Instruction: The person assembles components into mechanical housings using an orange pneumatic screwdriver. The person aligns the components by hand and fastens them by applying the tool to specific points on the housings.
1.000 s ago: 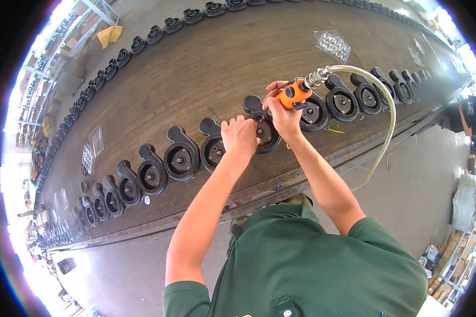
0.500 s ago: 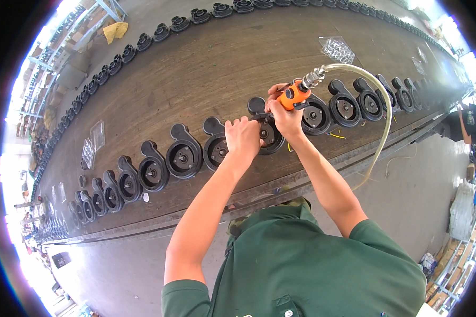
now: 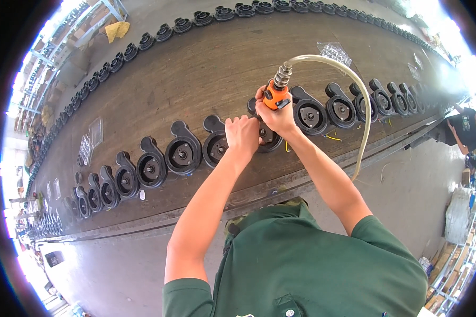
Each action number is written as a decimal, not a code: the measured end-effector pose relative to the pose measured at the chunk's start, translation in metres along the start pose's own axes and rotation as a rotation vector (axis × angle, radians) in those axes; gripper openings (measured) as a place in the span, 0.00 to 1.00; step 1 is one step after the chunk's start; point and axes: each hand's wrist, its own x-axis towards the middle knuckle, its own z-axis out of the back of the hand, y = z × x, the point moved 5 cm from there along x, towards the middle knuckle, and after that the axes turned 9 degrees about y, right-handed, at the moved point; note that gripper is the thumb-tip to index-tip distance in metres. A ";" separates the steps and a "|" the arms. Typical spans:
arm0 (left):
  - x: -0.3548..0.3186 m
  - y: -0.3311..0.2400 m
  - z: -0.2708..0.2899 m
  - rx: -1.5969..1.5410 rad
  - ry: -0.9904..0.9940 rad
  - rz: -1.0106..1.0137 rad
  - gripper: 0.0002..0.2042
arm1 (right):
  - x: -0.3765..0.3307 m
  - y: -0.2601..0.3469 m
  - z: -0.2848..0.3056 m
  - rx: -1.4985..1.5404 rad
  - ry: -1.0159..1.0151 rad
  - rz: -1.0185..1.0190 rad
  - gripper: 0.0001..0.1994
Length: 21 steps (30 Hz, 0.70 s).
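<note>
My right hand [image 3: 278, 117] is wrapped round an orange air tool [image 3: 276, 96] with a metal coupling on top and a clear hose [image 3: 349, 74] arching off to the right. It holds the tool nearly upright over a black round housing [image 3: 271, 138], whose upper part my hands cover. My left hand [image 3: 242, 133] is closed at the left side of that same housing, its fingertips mostly hidden. Just left of it lies another black housing [image 3: 215, 145] with a round lobe on top and a metal stud in its middle.
Similar black housings [image 3: 183, 152] run in a row along the near edge of the long brown table [image 3: 195, 68]. Smaller black parts [image 3: 202, 19] line the far edge. Clear plastic trays [image 3: 334, 53] lie on the table. A person [image 3: 464, 127] stands at the far right.
My right hand has shifted left with the air tool, which now stands more upright. The hose swings left with it. My left hand keeps its place on the housing.
</note>
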 end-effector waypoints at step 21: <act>0.003 0.003 -0.007 0.011 -0.105 -0.034 0.14 | -0.035 0.016 0.008 0.157 -0.037 -0.060 0.12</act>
